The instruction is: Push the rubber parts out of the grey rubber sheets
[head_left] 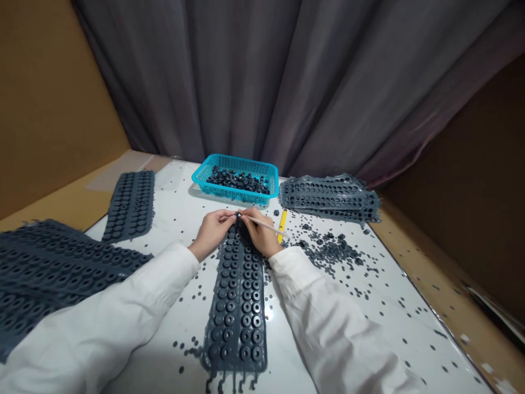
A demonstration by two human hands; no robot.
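A dark rubber sheet [238, 328] with rows of raised round rings lies lengthwise in front of me. At its far end my left hand [213, 230] is closed in a pinch on a small black rubber piece [237, 215]; whether that piece is still joined to the sheet I cannot tell. My right hand [259, 232] is closed around a thin pale stick [266, 224], whose tail sticks out to the right. The stick's tip is by the left fingertips, mostly hidden by the fingers. Both hands meet over the sheet's far edge.
Beyond my hands stands a blue basket [235, 196] of small black pieces. More ringed sheets [61, 262] lie at left, and one [130, 205] farther back. Holed sheets [328, 197] are stacked at back right. A yellow strip [282, 225] and scattered black bits [332, 251] lie at right.
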